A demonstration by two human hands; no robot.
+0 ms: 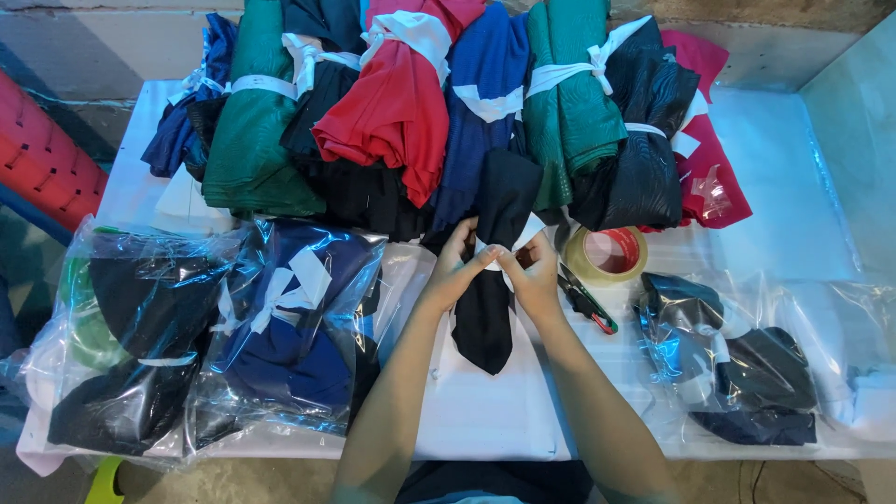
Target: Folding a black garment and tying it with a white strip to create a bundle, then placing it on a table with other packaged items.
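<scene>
Centrally, on white table (775, 168), both hands' fingers (467, 254) pinching black cloth bundle's (490, 308) white tie (504, 254).

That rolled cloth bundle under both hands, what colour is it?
Black, with a white strip tied around it; the black rolled cloth bundle shows best in the head view.

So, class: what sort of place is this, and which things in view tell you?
Probably a small garment packing table. Rolled fabric bundles tied with white strips are piled at the back, others sit in clear plastic bags, and a tape roll lies beside the hands tying a black bundle.
</scene>
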